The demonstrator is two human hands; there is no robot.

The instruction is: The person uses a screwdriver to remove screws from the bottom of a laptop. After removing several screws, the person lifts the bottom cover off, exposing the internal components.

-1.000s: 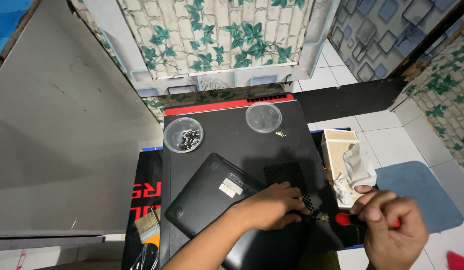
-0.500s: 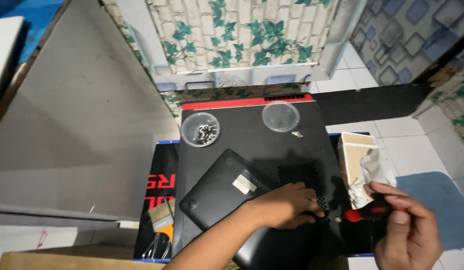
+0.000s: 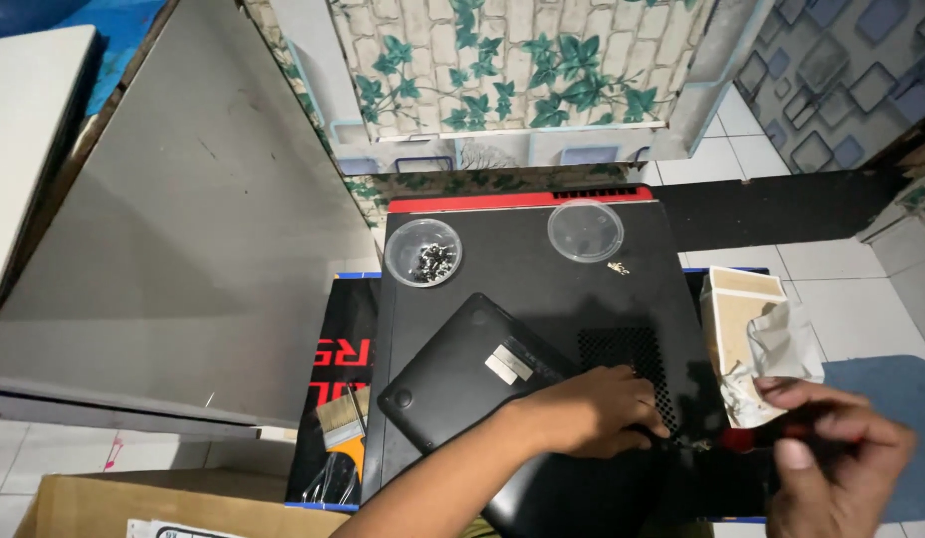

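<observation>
From the head camera, looking down: a black laptop (image 3: 482, 384) lies bottom-up and askew on a larger black surface (image 3: 522, 269) with a red strip along its far edge; a pale label sits near the middle of the laptop's underside; the left hand (image 3: 592, 410) rests palm-down on the laptop's near right part, fingers spread and pressing flat, gripping nothing; its forearm comes in from the bottom edge of the picture. The right hand (image 3: 836, 463) is at the lower right, just off the surface's corner, fingers curled around a screwdriver with a red handle (image 3: 756, 438); the tool's dark shaft points left toward the laptop's edge beside the left hand's fingertips; whether the tip touches the laptop cannot be told. Behind the hands, a round clear dish with small dark screws (image 3: 422, 252) stands at the far left of the surface; a second clear dish (image 3: 585, 230), near the far right, looks empty; a few loose screws (image 3: 618, 267) lie just beside it. A beige box with crumpled paper (image 3: 756, 324) sits to the right of the surface, near the right hand; a paintbrush (image 3: 341, 426) lies to the left, below the surface's edge; white floor tiles (image 3: 811, 259) show beyond.
</observation>
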